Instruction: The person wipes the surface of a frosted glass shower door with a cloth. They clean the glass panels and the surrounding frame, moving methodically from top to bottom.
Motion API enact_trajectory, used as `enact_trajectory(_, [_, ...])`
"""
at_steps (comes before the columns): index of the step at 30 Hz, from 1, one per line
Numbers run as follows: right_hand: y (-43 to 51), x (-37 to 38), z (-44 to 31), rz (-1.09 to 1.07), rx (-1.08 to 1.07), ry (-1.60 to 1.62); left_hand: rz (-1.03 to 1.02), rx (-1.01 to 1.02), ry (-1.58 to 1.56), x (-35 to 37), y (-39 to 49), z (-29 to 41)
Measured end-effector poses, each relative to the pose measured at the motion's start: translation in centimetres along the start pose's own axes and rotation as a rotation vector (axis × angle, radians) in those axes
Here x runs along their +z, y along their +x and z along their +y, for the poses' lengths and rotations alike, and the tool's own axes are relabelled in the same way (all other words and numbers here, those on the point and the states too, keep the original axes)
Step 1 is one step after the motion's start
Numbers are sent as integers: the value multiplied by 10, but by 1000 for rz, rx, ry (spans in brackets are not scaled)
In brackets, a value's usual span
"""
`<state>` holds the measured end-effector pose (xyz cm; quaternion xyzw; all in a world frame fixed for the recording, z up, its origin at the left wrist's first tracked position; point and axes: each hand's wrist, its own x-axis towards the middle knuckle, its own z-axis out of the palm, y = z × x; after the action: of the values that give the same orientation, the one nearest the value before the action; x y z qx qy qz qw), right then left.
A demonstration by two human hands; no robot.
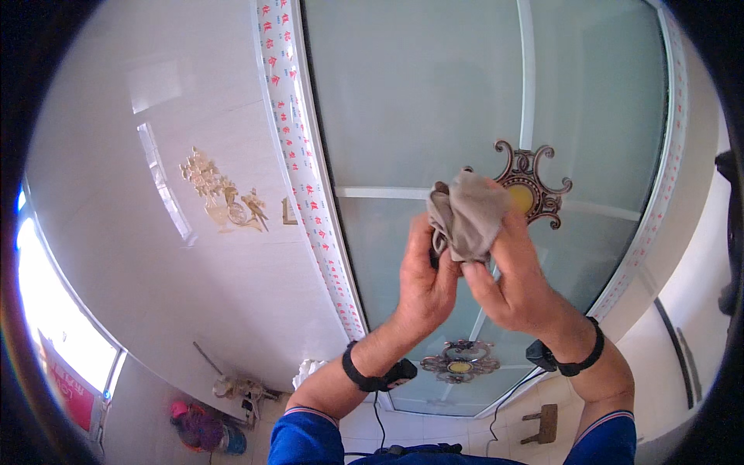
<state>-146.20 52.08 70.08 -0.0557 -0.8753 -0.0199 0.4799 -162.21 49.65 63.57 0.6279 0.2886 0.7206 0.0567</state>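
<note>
A crumpled grey-beige cloth (474, 218) is bunched between my two hands, in front of a frosted glass door panel (418, 104). My left hand (427, 279) grips its lower left side, and my right hand (511, 279) grips its right side, slightly blurred. Just behind the cloth and right fingers is a bronze-coloured scroll ornament (526, 186) with a yellow round centre, partly hidden. A second such ornament (460, 361) sits lower on the glass, between my forearms. Each wrist wears a black strap with a small device and a cable.
White door frame strips (308, 192) with printed protective film border the glass. A tiled wall (232, 279) with a floral picture stands at left, beside a bright window (64, 302). On the floor are a small wooden stool (546, 424) and a blue bucket (234, 440).
</note>
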Motion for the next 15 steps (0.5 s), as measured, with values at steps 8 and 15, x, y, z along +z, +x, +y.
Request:
enact_trajectory(8, [-43,-74,52,269,-4,-580,117,556,529,3,127,15])
enact_trajectory(15, [-54,-71,96,288,13,-885,49,1009,884,59,192,38])
